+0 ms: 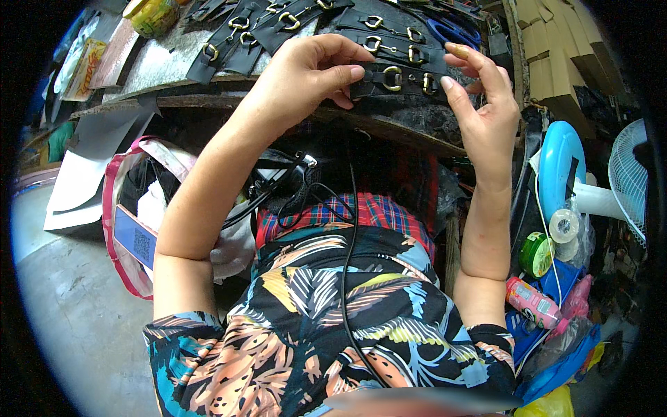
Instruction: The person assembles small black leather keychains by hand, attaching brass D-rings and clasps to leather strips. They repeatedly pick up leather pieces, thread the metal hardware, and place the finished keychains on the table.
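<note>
Near the bench's front edge lies a black strap [379, 79] fitted with a gold-coloured D-shaped ring [392, 78] and a smaller buckle [428, 84]. My left hand [316, 73] pinches its left end between thumb and fingers. At the opposite end my right hand [486, 97] is open, thumb and fingers spread, with the thumb tip close beside the buckle; whether it touches the strap I cannot tell. Just beyond are more black straps [396, 48] with similar rings, laid in rows. Another group of ringed straps [226, 48] is spread to the left of my left hand.
Blue-handled scissors [451, 31] lie at the back right, near stacked cardboard [556, 48]. A yellow jar [153, 17] stands back left. Right of me are a fan [629, 184], green tape [535, 254] and a pink bottle [532, 302]. A pink-trimmed bag [111, 229] sits left.
</note>
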Tool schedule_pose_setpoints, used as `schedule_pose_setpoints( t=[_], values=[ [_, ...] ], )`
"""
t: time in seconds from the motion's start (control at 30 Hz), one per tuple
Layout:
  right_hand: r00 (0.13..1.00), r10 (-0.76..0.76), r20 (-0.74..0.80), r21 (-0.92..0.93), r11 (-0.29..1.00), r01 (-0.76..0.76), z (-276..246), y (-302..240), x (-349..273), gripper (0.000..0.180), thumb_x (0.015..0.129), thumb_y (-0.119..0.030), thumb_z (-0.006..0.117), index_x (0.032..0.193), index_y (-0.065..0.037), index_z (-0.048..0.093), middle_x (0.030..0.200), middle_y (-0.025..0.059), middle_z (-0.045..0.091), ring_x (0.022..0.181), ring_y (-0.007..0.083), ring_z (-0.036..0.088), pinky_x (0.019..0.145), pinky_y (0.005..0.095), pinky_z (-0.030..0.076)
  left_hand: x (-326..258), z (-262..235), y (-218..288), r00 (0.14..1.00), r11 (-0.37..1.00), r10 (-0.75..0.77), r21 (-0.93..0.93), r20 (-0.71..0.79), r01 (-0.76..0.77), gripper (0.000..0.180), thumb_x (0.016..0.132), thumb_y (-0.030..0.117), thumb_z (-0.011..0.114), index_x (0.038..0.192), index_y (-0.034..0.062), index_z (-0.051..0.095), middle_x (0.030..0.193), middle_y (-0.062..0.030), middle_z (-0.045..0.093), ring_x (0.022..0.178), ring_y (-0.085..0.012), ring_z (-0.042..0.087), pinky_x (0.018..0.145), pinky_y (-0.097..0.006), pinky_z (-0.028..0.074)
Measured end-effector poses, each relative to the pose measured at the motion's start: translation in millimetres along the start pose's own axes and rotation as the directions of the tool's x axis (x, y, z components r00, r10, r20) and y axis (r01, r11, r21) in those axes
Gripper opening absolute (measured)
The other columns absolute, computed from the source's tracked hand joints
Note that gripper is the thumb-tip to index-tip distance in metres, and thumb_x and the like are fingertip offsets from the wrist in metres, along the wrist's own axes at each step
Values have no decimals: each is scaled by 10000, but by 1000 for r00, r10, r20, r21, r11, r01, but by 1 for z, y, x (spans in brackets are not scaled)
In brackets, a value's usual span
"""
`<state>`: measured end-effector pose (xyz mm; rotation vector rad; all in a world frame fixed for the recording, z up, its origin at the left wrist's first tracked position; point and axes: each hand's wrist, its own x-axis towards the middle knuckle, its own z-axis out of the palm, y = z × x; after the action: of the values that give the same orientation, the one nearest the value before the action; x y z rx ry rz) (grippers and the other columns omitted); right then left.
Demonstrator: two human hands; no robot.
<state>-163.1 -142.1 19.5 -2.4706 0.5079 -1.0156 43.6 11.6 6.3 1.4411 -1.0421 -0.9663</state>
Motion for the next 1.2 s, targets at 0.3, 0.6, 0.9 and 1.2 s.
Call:
schedule_pose_setpoints(
  t=[0.3,0.6,0.9,1.2],
  values=[
    [989,136,51,239,960,-145,3,11,5,307,960,-45,619,1264,-48,657,1054,66,726,963,112,652,873,265,494,-2,8,2,998,990,-7,138,-62,16,233,971,78,643,1192,8,665,971,-23,680,773,-68,622,625,-231,548],
    [944,326,56,334,885,-325,9,20,-17,283,970,-21,611,1252,-27,635,949,74,737,925,101,675,884,258,510,-5,11,6,994,971,-9,236,-112,35,236,974,73,634,1199,7,664,914,-12,670,729,-58,601,592,-224,521],
    [980,190,58,62,979,-194,12,16,-14,485,805,-17,737,1254,-174,644,873,18,680,814,171,665,769,313,546,-4,8,5,996,983,-47,174,-70,59,283,959,48,644,1237,-2,647,1014,-31,691,754,-51,595,608,-218,509],
    [981,186,62,130,973,-193,9,14,-14,496,826,-6,739,1301,-111,646,999,9,671,889,117,599,835,269,496,-5,8,3,997,988,-16,151,-80,28,345,917,13,650,1262,36,647,991,-27,664,795,-64,596,628,-228,527]
  ],
)
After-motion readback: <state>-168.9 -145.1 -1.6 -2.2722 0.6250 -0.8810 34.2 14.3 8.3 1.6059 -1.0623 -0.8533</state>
